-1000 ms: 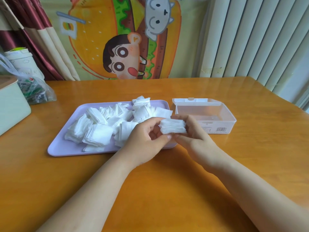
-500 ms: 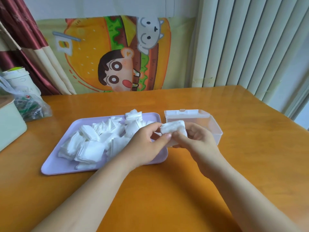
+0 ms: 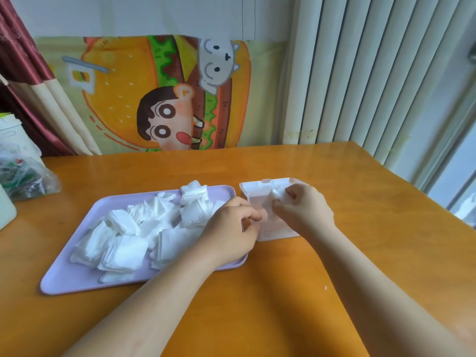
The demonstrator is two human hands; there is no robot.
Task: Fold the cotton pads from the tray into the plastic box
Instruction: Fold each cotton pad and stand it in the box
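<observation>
Cotton, white and soft: a folded wad of cotton pads [image 3: 275, 198] is pinched between thumb and curled fingers of the right hand [image 3: 305, 211]. It is held low over the open translucent plastic box [image 3: 279, 232], which stands just right of the flat lilac plastic tray [image 3: 64, 283].

Left hand [image 3: 231, 228]: above the tray's right end, fingers curled, tips close to the wad. Cannot tell whether it touches or holds anything.

Loose square pads [image 3: 128, 243] lie heaped across the tray's middle and left.

Handling, judged:
- The wad should be nearly weightless, limp and compressible.
- The layers will likely slide on each other and spring open once let go.
- It is not fragile, but the fibres may fluff if dragged.
- Best hold: across the folded edge, pinching the full thickness with light pressure.
- Set it flat against the box floor before letting go.
- The box looks light and may shift away from the tray if pushed.
</observation>
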